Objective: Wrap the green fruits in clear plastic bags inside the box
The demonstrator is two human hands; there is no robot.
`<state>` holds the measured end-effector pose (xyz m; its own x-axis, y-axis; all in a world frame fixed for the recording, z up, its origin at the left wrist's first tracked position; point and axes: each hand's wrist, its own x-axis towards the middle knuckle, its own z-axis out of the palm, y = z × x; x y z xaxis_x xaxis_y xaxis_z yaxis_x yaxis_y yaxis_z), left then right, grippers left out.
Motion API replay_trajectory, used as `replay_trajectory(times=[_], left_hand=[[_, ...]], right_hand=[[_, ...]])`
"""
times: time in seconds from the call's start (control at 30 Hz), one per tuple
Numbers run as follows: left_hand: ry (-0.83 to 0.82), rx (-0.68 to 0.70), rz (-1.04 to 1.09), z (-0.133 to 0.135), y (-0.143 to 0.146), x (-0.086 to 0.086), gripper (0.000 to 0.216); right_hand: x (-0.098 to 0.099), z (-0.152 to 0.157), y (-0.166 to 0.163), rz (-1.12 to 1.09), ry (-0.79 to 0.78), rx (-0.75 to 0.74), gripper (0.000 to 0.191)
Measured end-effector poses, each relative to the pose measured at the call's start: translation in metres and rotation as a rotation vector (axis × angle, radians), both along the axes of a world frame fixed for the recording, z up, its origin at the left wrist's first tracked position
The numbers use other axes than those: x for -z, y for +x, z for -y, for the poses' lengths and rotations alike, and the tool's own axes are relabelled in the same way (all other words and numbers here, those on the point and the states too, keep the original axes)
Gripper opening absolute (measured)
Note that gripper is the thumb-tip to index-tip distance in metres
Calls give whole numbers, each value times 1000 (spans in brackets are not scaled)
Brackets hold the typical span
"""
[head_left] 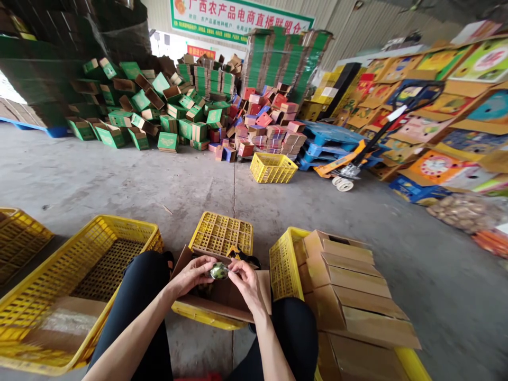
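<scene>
Between my two hands is a small green, dark-mottled round item in clear plastic wrap; its exact kind I cannot make out. My left hand pinches its left side. On the other side, the fingers of my right hand are closed on the wrap's end. Both hands are above an open cardboard box, whose dim inside is partly hidden by my left hand. The box rests on a yellow crate between my knees. Just beyond my hands lies a yellow-and-black object, its kind unclear.
A long yellow crate stands on my left, a cardboard sheet and clear plastic inside. On my right, another yellow crate carries folded cardboard boxes. Farther off are a yellow basket, a pallet jack, blue pallets and heaped green boxes.
</scene>
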<state>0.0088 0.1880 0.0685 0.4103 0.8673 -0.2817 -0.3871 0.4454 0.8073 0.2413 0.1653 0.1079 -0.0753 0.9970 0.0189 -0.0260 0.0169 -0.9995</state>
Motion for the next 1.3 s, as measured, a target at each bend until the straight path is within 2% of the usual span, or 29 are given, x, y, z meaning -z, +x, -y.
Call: replay_trajectory(times=[0.1, 0.23, 0.37, 0.47, 0.53, 0.63, 0.8, 1.03, 1.17, 1.3], left_hand=[[67, -3, 40, 0, -1, -3, 47], [89, -32, 67, 1, 0, -5, 62], [68, -28, 98, 1, 0, -3, 82], [78, -49, 97, 1, 1, -1, 88], [88, -65, 90, 1, 1, -1, 90], [115, -82, 85, -1, 2, -1, 81], [155, 17, 45, -1, 2, 0, 52], [-16, 80, 39, 3, 0, 3, 56], [-6, 32, 53, 0, 0, 7, 55], [11, 18, 53, -1, 0, 9, 50]], right_hand=[[0, 1, 0, 7, 39, 17, 28], [2, 0, 1, -32, 33, 52, 19], [5, -2, 3, -50, -55, 52, 36], [7, -2, 6, -77, -102, 21, 44], [8, -2, 8, -170, -147, 6, 46], [11, -2, 8, -268, -196, 39, 45], [17, -3, 4, -189, -142, 117, 43], [13, -1, 3, -209, -129, 118, 43], [5, 0, 3, -126, -103, 75, 60], [2, -1, 1, -18, -110, -37, 48]])
